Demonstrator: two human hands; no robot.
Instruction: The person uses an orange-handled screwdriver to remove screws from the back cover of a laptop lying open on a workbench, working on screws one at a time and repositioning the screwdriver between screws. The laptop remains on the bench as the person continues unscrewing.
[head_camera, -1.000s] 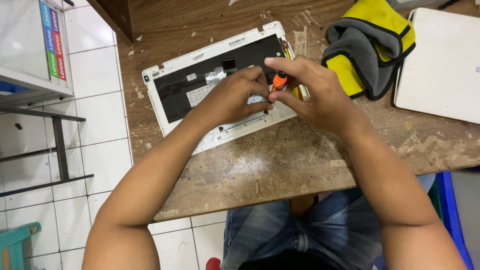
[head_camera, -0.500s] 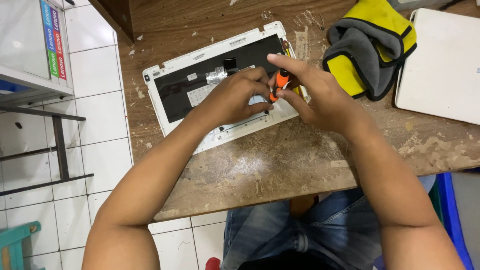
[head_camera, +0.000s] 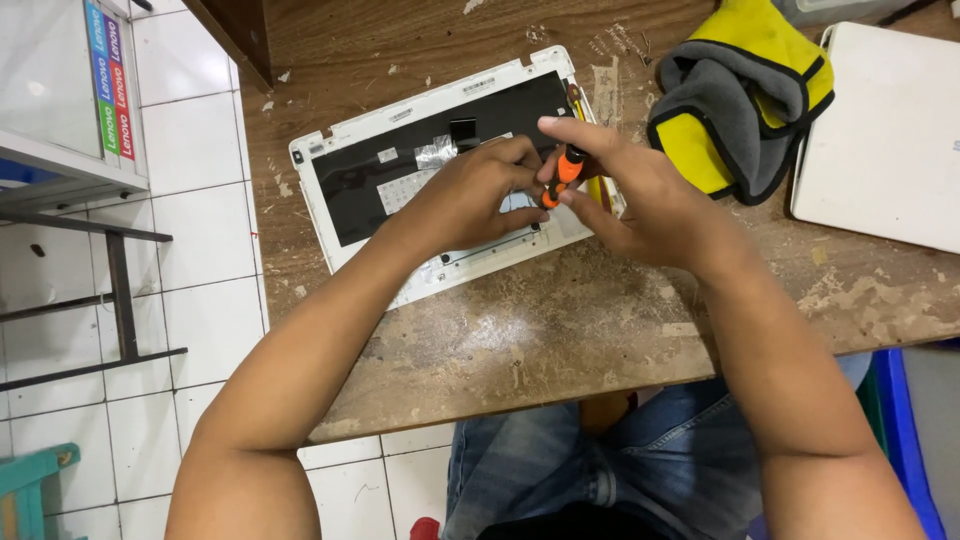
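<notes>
A white laptop base (head_camera: 365, 140) with its keyboard removed lies tilted on a worn wooden table (head_camera: 560, 320), showing a black inner panel with foil tape. My right hand (head_camera: 630, 195) grips an orange-and-black screwdriver (head_camera: 562, 172), tip down on the right part of the base. My left hand (head_camera: 470, 195) rests on the base just left of the tool, fingertips bent close to the screwdriver's tip.
A yellow and grey cloth (head_camera: 740, 110) lies at the back right. A white closed laptop or lid (head_camera: 885, 135) sits at the far right. A glass cabinet (head_camera: 60, 90) and metal frame stand on the tiled floor to the left. A blue bin (head_camera: 905, 440) is under the table's right side.
Both hands stay on the laptop base. My right hand's fingers have shifted slightly around the screwdriver, which keeps its place.
</notes>
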